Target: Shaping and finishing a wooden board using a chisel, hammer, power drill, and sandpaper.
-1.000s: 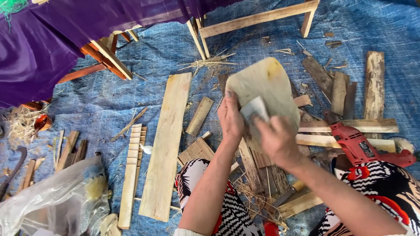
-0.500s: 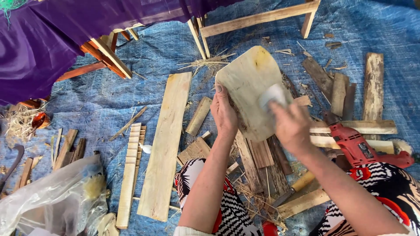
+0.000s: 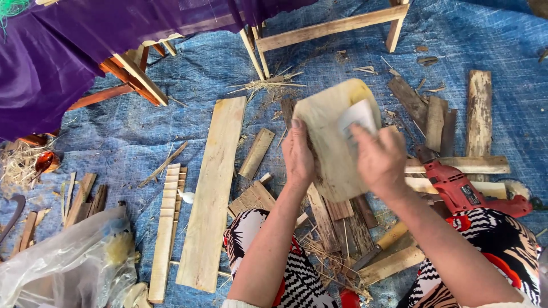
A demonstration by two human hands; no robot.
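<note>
My left hand grips the left edge of a pale, rounded wooden board and holds it tilted up over my lap. My right hand presses a small piece of grey-white sandpaper flat against the board's upper right face. Both forearms reach up from the bottom of the view, over my knees in black, white and red patterned cloth.
A long plank lies left of my knees beside a ridged wood strip. A red power drill lies at right among wood offcuts. A blue tarp covers the ground. A wooden frame, purple cloth and plastic bag surround the spot.
My right hand has slid the sandpaper up and to the right across the board, from near its lower middle toward its upper right. The left hand has kept its grip.
</note>
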